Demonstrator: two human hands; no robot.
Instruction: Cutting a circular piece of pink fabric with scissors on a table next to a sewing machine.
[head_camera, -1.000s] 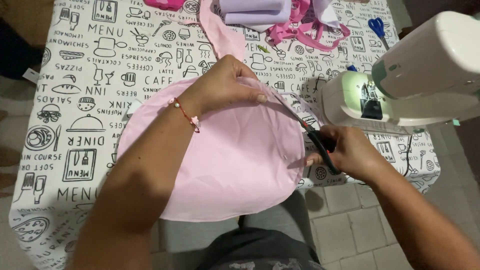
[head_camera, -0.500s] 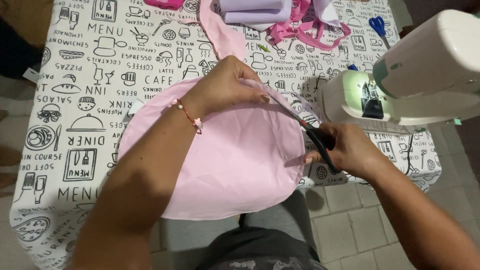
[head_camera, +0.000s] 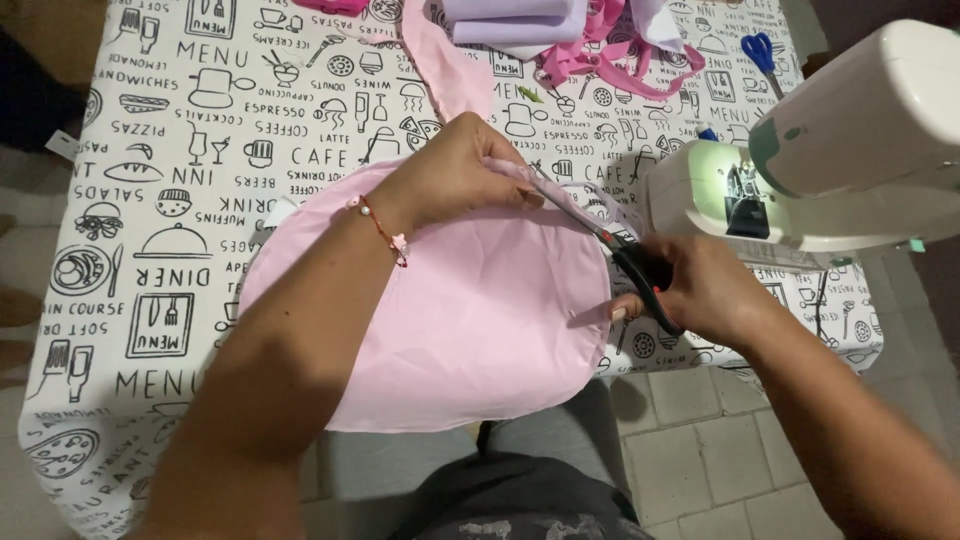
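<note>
Pink fabric (head_camera: 470, 320), cut to a rounded shape, lay on the near edge of the tabletop (head_camera: 150, 200) and hung partly over the person's lap. Its long axis ran from the far right, where a narrow strip rose from its edge, toward the near left. The step in hand looked like trimming along the curved right edge. The left hand (head_camera: 455, 175) had its grip closed on the thin strip of fabric and held it up and tight. The right hand (head_camera: 700, 290) had its grip clamped around the black handles of the scissors (head_camera: 625, 260), whose blades pointed up and to the left, toward the left hand, meeting the fabric at the edge. I could not tell how far the blades were apart. In my judgement, the next cut would call for keeping the strip tight and following the curve slowly. Just beside the right hand stood a white sewing machine (head_camera: 830, 150). More pink straps (head_camera: 610, 55) and blue scissors (head_camera: 762, 50) lay at the far side.
</note>
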